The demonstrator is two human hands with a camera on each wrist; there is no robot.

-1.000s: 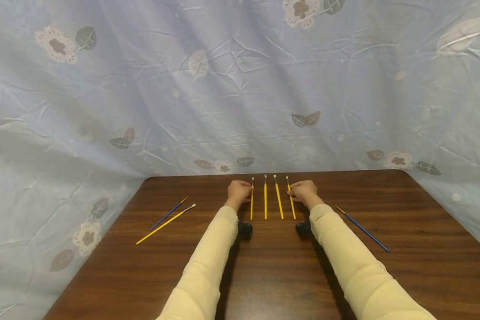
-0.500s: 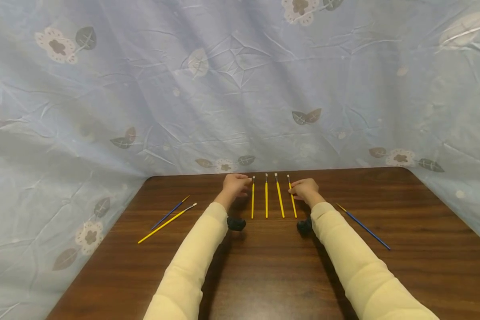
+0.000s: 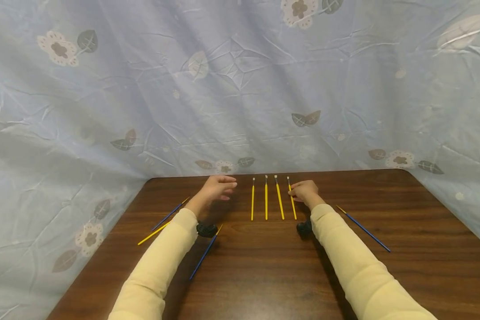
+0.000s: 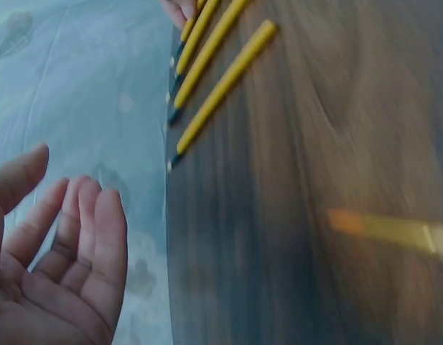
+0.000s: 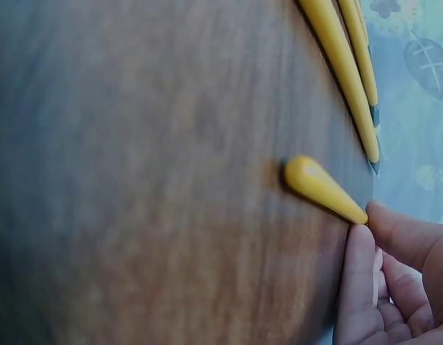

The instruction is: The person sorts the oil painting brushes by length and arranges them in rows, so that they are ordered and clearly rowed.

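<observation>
Several yellow-handled paintbrushes lie side by side near the table's far edge, bristles pointing away. My right hand point(image 3: 305, 192) pinches the rightmost paintbrush point(image 3: 293, 208) between thumb and fingertips; in the right wrist view its rounded handle end point(image 5: 318, 185) points out from the fingers. Off to the left of the row is my left hand point(image 3: 216, 189), fingers loosely extended and holding nothing. The left wrist view shows that palm point(image 4: 70, 287) apart from the leftmost paintbrush point(image 4: 225, 90). A blue paintbrush point(image 3: 206, 252) lies beside my left forearm.
Farther left lie another blue paintbrush point(image 3: 167, 218) and a yellow paintbrush point(image 3: 154, 234), the latter partly hidden by my left sleeve. One more blue paintbrush point(image 3: 366, 231) is right of my right forearm. A flowered curtain point(image 3: 240, 111) hangs behind the wooden table point(image 3: 272, 275).
My left hand has let go of the leftmost yellow paintbrush and moved left, uncovering a blue paintbrush beside the forearm. My right hand has stayed at the rightmost one.
</observation>
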